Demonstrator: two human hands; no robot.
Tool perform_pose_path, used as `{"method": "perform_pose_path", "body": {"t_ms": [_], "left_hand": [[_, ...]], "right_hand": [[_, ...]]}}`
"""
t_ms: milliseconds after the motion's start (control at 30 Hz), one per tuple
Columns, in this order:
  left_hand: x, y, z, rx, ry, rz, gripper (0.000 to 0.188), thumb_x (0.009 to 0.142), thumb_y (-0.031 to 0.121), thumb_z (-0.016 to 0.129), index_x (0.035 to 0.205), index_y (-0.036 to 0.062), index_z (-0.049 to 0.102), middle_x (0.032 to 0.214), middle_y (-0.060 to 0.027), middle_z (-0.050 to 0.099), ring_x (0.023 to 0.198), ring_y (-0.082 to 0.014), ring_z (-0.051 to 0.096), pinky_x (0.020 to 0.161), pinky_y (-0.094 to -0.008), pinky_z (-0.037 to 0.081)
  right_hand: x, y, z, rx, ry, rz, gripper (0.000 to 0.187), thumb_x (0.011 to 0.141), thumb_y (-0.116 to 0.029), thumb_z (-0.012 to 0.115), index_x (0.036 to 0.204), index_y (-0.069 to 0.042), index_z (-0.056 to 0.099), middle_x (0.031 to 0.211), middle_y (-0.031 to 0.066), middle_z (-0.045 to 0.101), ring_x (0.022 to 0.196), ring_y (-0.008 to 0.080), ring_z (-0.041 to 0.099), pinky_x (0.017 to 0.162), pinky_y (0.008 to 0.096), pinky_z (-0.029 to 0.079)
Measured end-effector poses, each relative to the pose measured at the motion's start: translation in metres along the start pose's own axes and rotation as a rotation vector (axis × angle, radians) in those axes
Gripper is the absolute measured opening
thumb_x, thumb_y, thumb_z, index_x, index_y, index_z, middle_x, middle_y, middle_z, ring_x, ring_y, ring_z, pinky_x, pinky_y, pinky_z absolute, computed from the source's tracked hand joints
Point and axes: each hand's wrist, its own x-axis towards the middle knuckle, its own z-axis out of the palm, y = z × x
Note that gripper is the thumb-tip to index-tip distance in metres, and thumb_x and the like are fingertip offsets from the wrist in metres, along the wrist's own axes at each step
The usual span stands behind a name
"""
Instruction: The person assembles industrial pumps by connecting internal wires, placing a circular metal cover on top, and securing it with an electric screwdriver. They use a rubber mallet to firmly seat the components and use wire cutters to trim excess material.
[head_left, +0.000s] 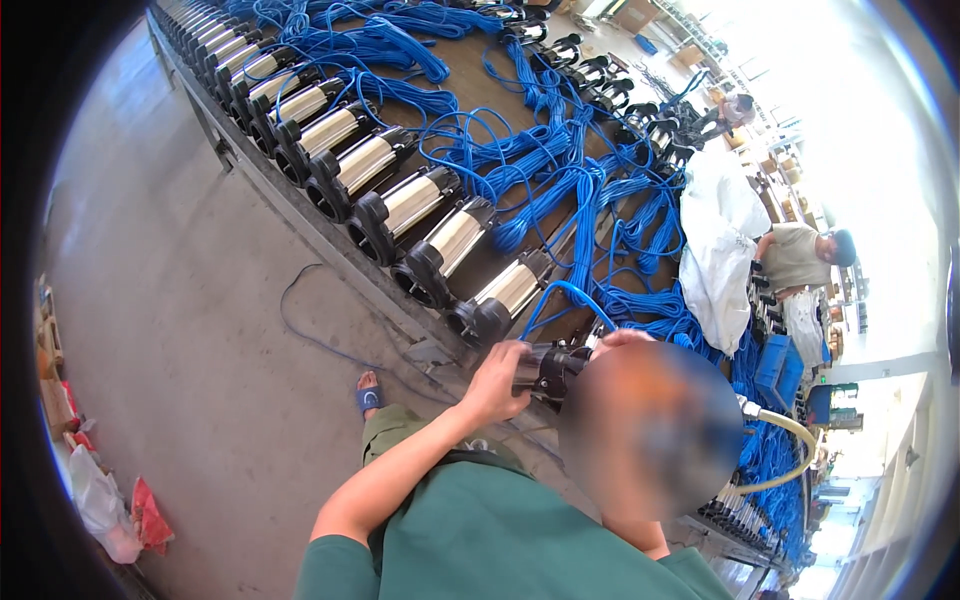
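My left hand wraps round the near end of a pump with a black, shiny body, lying at the table's near edge. From its far side a blue cable loops up. My right hand is beside the pump's other end; a blurred round patch covers most of it, so what its fingers do is hidden. A pale yellow hose with a metal fitting runs into that same patch.
Silver pumps with black ends line the table edge to the far left. Coiled blue cables cover the tabletop. White sacks and a blue crate lie right. Another person works across the table. A dark cord crosses the floor.
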Motion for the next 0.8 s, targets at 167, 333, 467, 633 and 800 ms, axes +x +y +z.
{"method": "perform_pose_path", "body": {"t_ms": [167,333,467,633,800], "left_hand": [[0.027,-0.014,0.015,-0.179,-0.177,-0.023,0.084,0.066,0.001,0.074,0.144,0.0011,0.045,0.133,-0.0178,0.055,0.13,-0.0357,0.054,0.113,-0.0416,0.044],[0.036,-0.019,0.016,-0.225,-0.299,-0.065,0.082,0.065,-0.002,0.075,0.142,0.0019,0.046,0.131,-0.017,0.055,0.12,-0.0317,0.062,0.105,-0.039,0.051],[0.04,-0.009,0.01,-0.362,-0.335,-0.212,0.072,0.066,0.001,0.074,0.134,-0.0012,0.049,0.13,-0.0223,0.056,0.125,-0.0361,0.057,0.107,-0.0414,0.047],[0.046,-0.01,0.002,-0.523,-0.333,-0.241,0.071,0.073,0.004,0.06,0.143,0.0012,0.046,0.122,-0.0121,0.056,0.126,-0.0242,0.052,0.111,-0.0371,0.041],[0.097,0.006,0.017,-0.392,-0.432,-0.24,0.041,0.1,0.021,0.042,0.121,-0.0013,0.07,0.118,-0.0146,0.067,0.116,-0.0236,0.059,0.105,-0.0356,0.044]], "right_hand": [[0.028,0.02,0.005,-0.313,-0.038,-0.024,0.026,0.088,0.008,0.063,0.113,0.0,0.059,0.102,0.009,0.07,0.081,0.0114,0.067,0.075,0.0257,0.056],[0.029,0.058,0.0,-0.104,0.108,-0.077,0.023,0.088,0.006,0.063,0.11,-0.002,0.057,0.095,0.0092,0.066,0.076,0.0124,0.064,0.069,0.0268,0.055],[0.042,0.046,-0.002,-0.049,0.14,-0.071,0.035,0.085,0.008,0.063,0.119,0.001,0.059,0.103,0.0128,0.069,0.076,0.012,0.065,0.07,0.0259,0.055],[0.034,-0.012,-0.018,0.095,0.203,-0.14,0.04,0.084,0.002,0.062,0.124,0.004,0.058,0.106,0.0151,0.07,0.072,0.0133,0.064,0.066,0.0262,0.054],[0.025,-0.033,-0.082,0.062,0.305,-0.21,0.039,0.086,0.005,0.057,0.125,0.001,0.059,0.103,0.0106,0.069,0.074,0.0088,0.061,0.067,0.024,0.052]]}}
